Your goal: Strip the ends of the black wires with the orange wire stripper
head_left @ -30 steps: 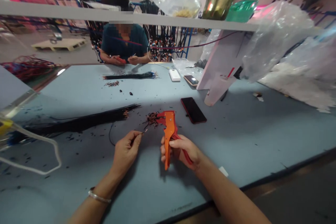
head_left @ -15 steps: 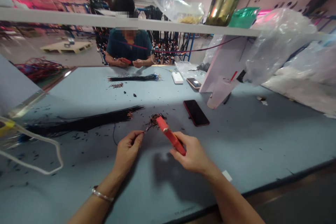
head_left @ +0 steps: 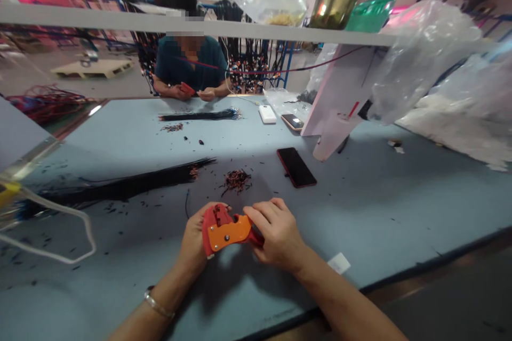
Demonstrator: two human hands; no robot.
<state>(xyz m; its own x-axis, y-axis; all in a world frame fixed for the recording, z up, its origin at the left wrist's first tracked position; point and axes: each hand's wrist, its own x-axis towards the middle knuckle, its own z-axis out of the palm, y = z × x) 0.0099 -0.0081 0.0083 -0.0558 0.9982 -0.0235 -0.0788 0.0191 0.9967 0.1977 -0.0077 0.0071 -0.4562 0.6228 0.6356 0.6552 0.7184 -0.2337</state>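
My right hand (head_left: 276, 235) grips a red and orange wire stripper (head_left: 224, 230) by its handles, with the tool's head turned left. My left hand (head_left: 194, 242) is closed right behind that head, pinching a thin black wire (head_left: 186, 205) that curves up onto the table. The fingertips of the left hand are hidden by the tool. A small heap of stripped wire scraps (head_left: 237, 179) lies just beyond both hands. A long bundle of black wires (head_left: 120, 187) stretches across the table to the left.
A dark phone (head_left: 296, 167) lies right of the scraps on the blue table (head_left: 400, 197). Across the table another person (head_left: 188, 61) works beside a second wire bundle (head_left: 200, 115). A white box (head_left: 266, 114), another phone (head_left: 292, 121), plastic bags (head_left: 424, 58) and white tubing (head_left: 60, 213) lie around.
My right hand swung the stripper down and left, from pointing at the scrap heap to meeting my left hand. My left hand came slightly nearer with the wire.
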